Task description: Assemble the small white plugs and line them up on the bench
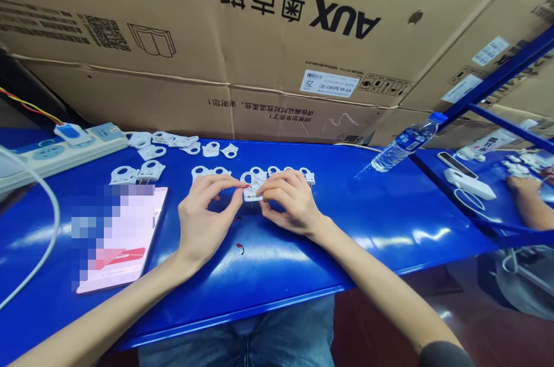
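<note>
Behind the work surface, large cardboard boxes (259, 38) are stacked as a backdrop, printed side inverted; they close off the far edge of the blue table (381, 211), so small parts cannot slide off the back. On the table, items are spaced by use: a white power strip (56, 150) lies at the far left, out of the working zone, with a white cable (41, 240) looping toward the near edge; a flat pink-and-white packet (119, 240) lies just left of the left forearm, its face blurred.

A water bottle (404, 142) lies on its side at the right, near a blue frame bar; it is the only container in view, capped and apparently holding clear water; the level cannot be told.

White plastic parts (151, 171) sit in loose rows along the far half of the table, within easy reach of both hands, likely as a supply.

The left hand (203, 217) and right hand (289, 202) meet at table centre; both pinch one small white part (252, 193) between thumb and fingertips, holding it just above or on the surface, directly before the row of parts. A tiny red piece (239, 248) lies on the table near the left wrist.

Another person's hand (523, 185) rests at a neighbouring bench on the right.
</note>
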`<state>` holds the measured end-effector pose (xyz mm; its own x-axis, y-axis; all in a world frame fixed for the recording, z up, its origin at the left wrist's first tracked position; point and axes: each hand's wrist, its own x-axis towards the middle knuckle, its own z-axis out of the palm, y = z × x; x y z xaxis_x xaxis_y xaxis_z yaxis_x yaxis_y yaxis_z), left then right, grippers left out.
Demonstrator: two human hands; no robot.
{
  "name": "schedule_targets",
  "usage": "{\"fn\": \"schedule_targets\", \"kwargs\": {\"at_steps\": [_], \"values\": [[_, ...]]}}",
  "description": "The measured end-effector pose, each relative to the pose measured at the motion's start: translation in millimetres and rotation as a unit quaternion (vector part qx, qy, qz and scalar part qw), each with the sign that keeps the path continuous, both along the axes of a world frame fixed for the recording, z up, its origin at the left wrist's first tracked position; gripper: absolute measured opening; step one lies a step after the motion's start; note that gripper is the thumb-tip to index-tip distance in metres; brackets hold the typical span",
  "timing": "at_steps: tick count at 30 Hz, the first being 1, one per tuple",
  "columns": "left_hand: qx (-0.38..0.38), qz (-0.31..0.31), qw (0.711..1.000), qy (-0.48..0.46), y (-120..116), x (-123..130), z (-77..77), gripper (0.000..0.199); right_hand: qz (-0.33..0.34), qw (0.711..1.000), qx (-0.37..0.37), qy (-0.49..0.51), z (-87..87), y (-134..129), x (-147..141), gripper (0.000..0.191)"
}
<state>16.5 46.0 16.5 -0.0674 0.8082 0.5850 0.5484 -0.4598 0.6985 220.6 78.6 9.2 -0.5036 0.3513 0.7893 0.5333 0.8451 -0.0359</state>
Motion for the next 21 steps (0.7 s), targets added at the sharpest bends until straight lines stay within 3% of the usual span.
{"fn": "schedule_targets", "kwargs": {"at_steps": [15,21], "values": [[0.023,0.007,1.000,0.018,1.0,-0.4,-1.9,0.008,0.003,1.000,-0.008,0.001,-2.4,0.8,1.9,0.010],[-0.003,-0.005,1.000,0.024,1.8,-2.7,-2.7,0.009,0.017,1.000,-0.023,-0.014,-3.5,0.0,2.6,0.012]]}}
